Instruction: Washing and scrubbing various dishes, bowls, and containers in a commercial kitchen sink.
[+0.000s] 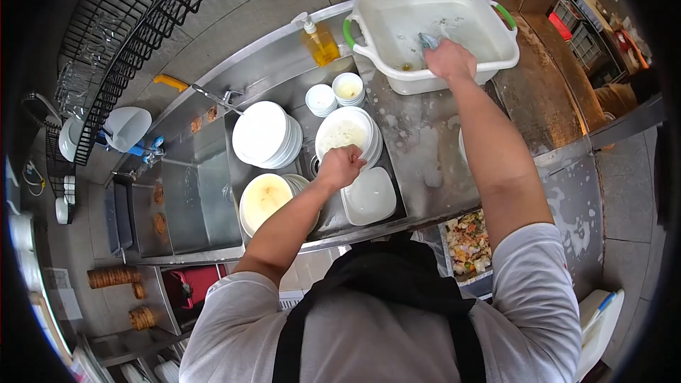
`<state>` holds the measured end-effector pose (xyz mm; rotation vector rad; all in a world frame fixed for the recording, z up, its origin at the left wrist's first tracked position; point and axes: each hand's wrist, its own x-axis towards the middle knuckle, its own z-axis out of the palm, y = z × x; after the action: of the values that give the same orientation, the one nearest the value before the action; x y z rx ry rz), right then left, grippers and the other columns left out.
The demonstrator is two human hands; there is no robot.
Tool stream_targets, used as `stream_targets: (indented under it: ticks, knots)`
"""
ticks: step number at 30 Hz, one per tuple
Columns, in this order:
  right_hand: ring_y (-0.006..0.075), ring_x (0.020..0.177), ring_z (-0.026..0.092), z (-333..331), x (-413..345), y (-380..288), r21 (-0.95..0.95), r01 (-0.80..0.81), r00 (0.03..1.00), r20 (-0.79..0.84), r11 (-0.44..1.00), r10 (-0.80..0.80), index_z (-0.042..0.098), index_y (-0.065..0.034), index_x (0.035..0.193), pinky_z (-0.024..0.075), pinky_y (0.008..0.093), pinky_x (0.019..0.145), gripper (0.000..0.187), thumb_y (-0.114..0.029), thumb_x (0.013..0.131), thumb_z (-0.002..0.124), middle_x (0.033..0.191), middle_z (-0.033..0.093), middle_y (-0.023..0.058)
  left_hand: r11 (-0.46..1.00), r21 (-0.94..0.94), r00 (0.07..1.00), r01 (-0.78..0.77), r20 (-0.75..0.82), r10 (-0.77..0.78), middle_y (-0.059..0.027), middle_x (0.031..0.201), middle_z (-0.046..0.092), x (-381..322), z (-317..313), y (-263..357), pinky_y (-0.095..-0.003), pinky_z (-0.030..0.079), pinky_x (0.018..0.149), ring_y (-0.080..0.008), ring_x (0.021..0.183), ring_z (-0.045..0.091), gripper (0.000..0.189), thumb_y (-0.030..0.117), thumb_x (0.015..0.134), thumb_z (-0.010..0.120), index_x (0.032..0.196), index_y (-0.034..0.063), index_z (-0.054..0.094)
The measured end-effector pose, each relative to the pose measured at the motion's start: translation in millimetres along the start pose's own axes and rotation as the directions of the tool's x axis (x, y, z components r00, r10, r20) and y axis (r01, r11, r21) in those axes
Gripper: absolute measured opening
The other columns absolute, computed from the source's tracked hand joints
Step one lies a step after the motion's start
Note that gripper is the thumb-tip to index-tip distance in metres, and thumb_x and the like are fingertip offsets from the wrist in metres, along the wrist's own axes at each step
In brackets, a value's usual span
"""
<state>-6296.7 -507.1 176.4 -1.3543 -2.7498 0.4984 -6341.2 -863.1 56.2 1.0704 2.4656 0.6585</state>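
Note:
My right hand (452, 61) reaches over the near rim of a white plastic tub (391, 77) with green handles. It grips a crumpled blue-grey cloth or scrubbing pad (428, 41) at the cloudy water inside. Fingers curled, my left hand (340, 167) hovers over a stack of white plates (346, 130), whose top plate holds wet food bits. Nothing shows in that hand; its palm is hidden. Just below it lies a squarish white dish (368, 197). To its left are another white plate stack (260, 133) and a plate with yellowish residue (266, 197).
Two stacks of small white bowls (348, 89) stand beyond the plates. A soap pump bottle (321, 45) is left of the tub. At left are a faucet (226, 100) and a deep steel sink (213, 186). Food scraps fill a bin (468, 244) below the counter edge.

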Motion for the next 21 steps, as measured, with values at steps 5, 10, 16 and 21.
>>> stream_targets:
  ticks: [5, 10, 16, 21]
  knots:
    - [0.0313, 0.122, 0.067, -3.7, 1.2, -0.7, 0.007, -0.016, 1.000, -0.011, 1.000, 0.016, 0.070, -0.0113, 0.127, 0.0520, 0.0422, 0.103, 0.048, -0.039, 0.092, 0.053, 0.130, 0.071, 0.0141, 1.000, -0.014, 1.000, 0.013, 0.024, -0.013, -0.0153, 0.072, 0.064, 6.9, -12.7, 0.9, -0.0411, 0.050, 0.066, -0.0297, 0.063, 0.058, 0.033, 0.029, 0.086, 0.083, 0.085, 0.0021, 0.063]
    - [0.0310, 0.120, 0.069, 1.1, 9.5, 19.5, 0.001, -0.026, 1.000, -0.014, 1.000, 0.026, 0.075, -0.0136, 0.121, 0.0536, 0.0442, 0.100, 0.042, -0.034, 0.090, 0.056, 0.127, 0.073, 0.0138, 0.991, -0.127, 0.998, 0.045, -0.035, -0.050, -0.0209, 0.089, 0.070, 10.0, -34.2, 2.8, -0.0437, 0.053, 0.077, -0.0341, 0.079, 0.066, 0.035, 0.036, 0.093, 0.076, 0.098, 0.0027, 0.067]
    - [0.0322, 0.117, 0.071, 7.6, 12.1, 11.8, 0.024, 0.046, 0.994, 0.096, 0.999, -0.048, 0.078, -0.0130, 0.119, 0.0555, 0.0454, 0.098, 0.043, -0.035, 0.089, 0.055, 0.124, 0.074, 0.0138, 0.960, -0.278, 0.977, -0.034, -0.211, -0.026, -0.0213, 0.090, 0.072, 11.2, -44.4, -35.6, -0.0413, 0.054, 0.078, -0.0276, 0.085, 0.071, 0.032, 0.033, 0.104, 0.063, 0.106, 0.0005, 0.065]
    - [0.0300, 0.126, 0.065, -16.4, 3.3, 9.5, -0.039, 0.112, 0.961, 0.261, 0.993, -0.098, 0.073, -0.0113, 0.129, 0.0507, 0.0441, 0.105, 0.055, -0.046, 0.091, 0.054, 0.135, 0.069, 0.0132, 0.991, -0.094, 0.972, -0.095, -0.225, 0.072, -0.0247, 0.088, 0.074, 47.7, -30.3, -36.1, -0.0439, 0.055, 0.077, -0.0326, 0.079, 0.074, 0.050, 0.046, 0.098, 0.068, 0.093, -0.0036, 0.072]
